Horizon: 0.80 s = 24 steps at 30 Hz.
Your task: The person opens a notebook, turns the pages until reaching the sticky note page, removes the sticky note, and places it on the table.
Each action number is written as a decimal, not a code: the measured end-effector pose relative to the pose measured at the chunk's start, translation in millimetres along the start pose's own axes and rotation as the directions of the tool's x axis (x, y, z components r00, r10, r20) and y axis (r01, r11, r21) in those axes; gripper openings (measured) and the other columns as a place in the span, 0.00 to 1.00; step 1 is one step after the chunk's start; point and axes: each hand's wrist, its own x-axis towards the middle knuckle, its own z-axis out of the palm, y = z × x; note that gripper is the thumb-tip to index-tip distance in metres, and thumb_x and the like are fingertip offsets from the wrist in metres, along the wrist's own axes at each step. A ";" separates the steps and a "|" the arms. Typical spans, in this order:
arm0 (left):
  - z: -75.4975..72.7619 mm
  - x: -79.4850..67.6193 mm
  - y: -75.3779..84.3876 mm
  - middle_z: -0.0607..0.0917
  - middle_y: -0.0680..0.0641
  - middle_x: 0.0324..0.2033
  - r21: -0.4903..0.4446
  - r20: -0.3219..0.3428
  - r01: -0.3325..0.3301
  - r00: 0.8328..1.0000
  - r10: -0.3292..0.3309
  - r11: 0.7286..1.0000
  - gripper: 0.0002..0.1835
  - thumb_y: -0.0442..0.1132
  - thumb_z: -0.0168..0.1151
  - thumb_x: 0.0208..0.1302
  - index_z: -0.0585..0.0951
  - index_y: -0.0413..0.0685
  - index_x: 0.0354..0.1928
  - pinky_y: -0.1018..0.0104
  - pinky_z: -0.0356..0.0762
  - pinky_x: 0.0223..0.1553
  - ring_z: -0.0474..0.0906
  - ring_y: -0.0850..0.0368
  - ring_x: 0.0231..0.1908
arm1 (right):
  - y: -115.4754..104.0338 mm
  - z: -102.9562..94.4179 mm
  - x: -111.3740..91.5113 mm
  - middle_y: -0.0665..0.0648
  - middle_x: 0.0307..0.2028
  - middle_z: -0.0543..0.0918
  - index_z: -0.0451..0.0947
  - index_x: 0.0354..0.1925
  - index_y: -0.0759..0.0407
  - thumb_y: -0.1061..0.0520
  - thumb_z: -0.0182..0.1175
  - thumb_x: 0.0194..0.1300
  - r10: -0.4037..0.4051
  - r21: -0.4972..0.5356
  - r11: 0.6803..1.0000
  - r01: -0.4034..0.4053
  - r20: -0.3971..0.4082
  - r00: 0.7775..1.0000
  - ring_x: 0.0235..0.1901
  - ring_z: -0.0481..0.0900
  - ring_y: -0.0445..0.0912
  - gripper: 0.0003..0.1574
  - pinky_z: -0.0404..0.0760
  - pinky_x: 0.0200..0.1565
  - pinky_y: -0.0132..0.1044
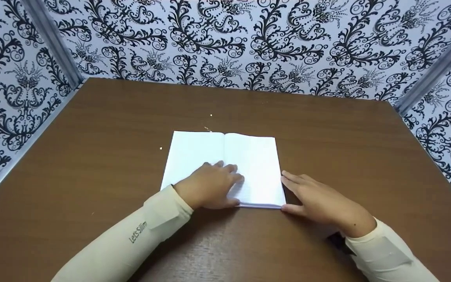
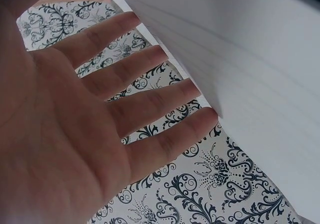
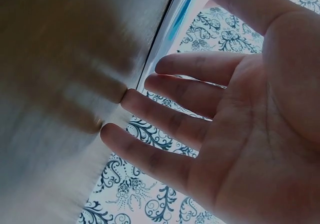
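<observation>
An open notebook (image 1: 200,147) with blank-looking white pages lies flat at the middle of the table, its fold running away from me. My left hand (image 1: 213,186) reaches over the lower part of the notebook, fingers spread, and its fingertips touch the page near the fold. In the left wrist view the fingers (image 2: 165,104) are straight against the white paper. At the notebook's right edge, my right hand (image 1: 315,197) has its fingertips and thumb touching the side near the lower corner. The right wrist view shows those fingers (image 3: 165,121) extended, with nothing gripped.
The brown wooden table (image 1: 104,156) stretches around the notebook. A few tiny pale crumbs (image 1: 211,115) lie beyond and left of the notebook. Behind the table stands a wall (image 1: 225,43) with black-and-white scroll-patterned covering, and similar patterned sides flank it.
</observation>
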 end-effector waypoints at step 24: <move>-2.2 -2.8 -2.3 0.84 0.46 0.52 -0.011 -0.078 -0.052 0.996 0.051 0.999 0.26 0.58 0.67 0.59 0.82 0.52 0.55 0.44 0.81 0.47 0.83 0.46 0.50 | 1.5 -0.2 0.9 0.66 0.73 0.65 0.63 0.72 0.68 0.44 0.64 0.67 -0.032 -0.009 0.999 0.031 -0.010 0.999 0.70 0.67 0.61 0.46 0.69 0.65 0.57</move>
